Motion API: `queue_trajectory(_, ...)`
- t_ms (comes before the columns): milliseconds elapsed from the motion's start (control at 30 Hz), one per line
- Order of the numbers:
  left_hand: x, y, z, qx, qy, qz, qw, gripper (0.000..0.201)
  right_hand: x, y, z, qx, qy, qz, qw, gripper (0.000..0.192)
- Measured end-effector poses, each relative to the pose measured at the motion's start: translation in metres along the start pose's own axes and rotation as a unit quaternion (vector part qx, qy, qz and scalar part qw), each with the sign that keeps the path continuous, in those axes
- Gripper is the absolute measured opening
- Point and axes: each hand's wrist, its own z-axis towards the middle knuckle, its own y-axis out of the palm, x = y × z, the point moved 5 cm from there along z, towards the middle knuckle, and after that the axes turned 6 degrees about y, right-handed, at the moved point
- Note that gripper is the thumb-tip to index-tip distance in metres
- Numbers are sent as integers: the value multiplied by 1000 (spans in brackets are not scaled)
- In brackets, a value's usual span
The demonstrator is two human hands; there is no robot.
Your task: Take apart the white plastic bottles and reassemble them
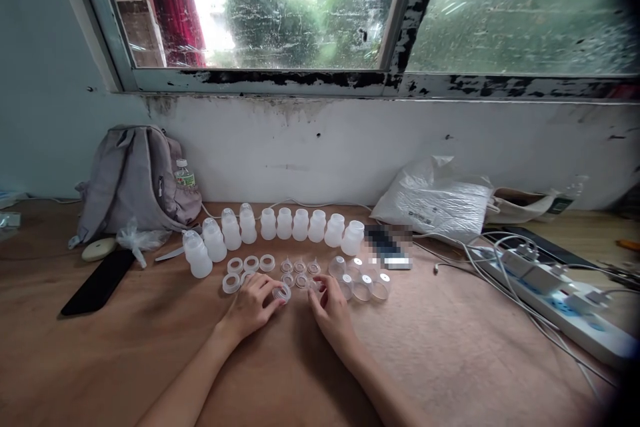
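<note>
My left hand (254,301) has thumb and fingers closed on a white translucent screw ring (281,293). To its right, my right hand (331,307) pinches a small clear teat (314,286), partly covered by the fingers. Several more screw rings (267,262) lie beyond my left hand, some partly hidden by it. Several clear teats (300,267) stand in rows between the hands. Clear dome caps (381,287) are grouped just right of my right hand. Behind these, frosted baby bottles (301,225) form an arc; those at the left end (197,255) have tops on.
At the left are a grey backpack (133,180), a black phone-like slab (97,282) and a plastic bag (143,238). A blurred-out dark item (389,247), a white plastic package (435,200) and a power strip (560,300) with trailing cables lie right. A window wall backs the table.
</note>
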Motion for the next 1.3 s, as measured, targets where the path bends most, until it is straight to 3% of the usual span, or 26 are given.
queue_trajectory(233,-22,3,-3,38,-49,90,994,11,15,6,8,29,8,-63,998,27)
queue_trajectory(467,-23,5,-4,58,-65,136,987,12,19,13,15,27,3,-138,990,30)
queue_trajectory(733,-30,3,-6,70,-91,153,982,13,22,12,17,48,-17,-127,991,33)
queue_trajectory(900,-30,2,-5,69,-96,152,981,17,20,9,16,54,-12,-113,992,35)
queue_trajectory(1100,-28,13,-5,40,-79,156,984,45,23,9,17,52,-10,-98,994,33)
queue_trajectory(1300,-32,18,-7,14,-90,153,984,38,25,9,19,41,8,-102,994,25)
